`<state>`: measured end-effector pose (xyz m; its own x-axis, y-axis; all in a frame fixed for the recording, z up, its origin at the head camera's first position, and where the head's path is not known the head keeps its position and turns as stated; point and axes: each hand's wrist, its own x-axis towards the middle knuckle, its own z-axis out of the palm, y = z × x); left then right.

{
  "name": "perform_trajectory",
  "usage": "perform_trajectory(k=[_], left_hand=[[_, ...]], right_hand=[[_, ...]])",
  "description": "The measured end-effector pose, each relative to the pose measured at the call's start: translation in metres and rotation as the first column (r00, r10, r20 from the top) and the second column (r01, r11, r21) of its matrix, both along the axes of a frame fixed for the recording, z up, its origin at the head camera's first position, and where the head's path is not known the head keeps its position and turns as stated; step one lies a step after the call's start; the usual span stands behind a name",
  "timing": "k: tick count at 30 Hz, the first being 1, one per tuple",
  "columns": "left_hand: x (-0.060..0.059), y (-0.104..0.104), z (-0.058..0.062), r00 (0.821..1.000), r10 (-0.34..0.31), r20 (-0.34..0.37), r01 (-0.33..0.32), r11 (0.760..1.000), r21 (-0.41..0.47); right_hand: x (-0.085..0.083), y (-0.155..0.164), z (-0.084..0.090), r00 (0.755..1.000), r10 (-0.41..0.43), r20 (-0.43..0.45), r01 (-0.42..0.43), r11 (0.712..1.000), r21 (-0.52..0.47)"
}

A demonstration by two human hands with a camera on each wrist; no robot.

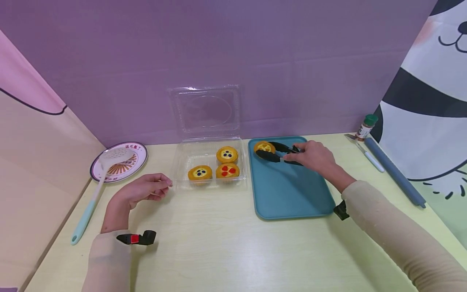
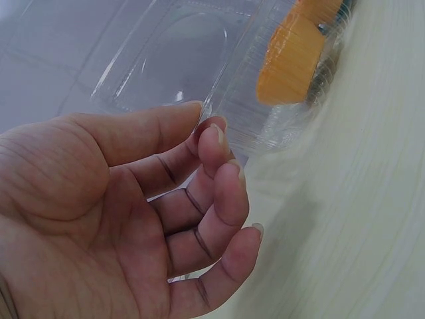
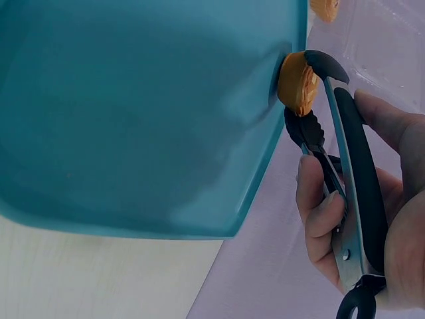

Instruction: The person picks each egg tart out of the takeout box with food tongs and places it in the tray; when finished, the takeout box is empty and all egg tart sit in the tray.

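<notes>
Tart [image 1: 264, 147] sits clamped in tongs [image 1: 279, 154] at the tray's [image 1: 292, 198] far left corner; right hand [image 1: 313, 156] squeezes them. Only the left wrist view shows the left hand [image 2: 133, 219] loosely curled, empty.

The right hand [image 3: 372, 219] holds black tongs [image 3: 345, 159] clamping an orange tart [image 3: 297, 83] at the teal tray's [image 3: 133, 119] edge.

container [image 1: 209, 162] left of tray [image 1: 292, 198]
</notes>
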<state>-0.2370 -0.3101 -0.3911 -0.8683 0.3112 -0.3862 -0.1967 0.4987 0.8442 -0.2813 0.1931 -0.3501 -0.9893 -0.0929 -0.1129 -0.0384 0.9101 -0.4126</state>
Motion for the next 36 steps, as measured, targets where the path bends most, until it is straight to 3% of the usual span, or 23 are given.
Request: perform_trajectory(k=[36], left_hand=[[0.0001,0.0020,0.0020,1.000,-0.012,0.011,0.012,1.000,0.016]], right_hand=[[-0.0003,0.0000,0.0007,1.000,0.012,0.010,-0.012,1.000,0.011]])
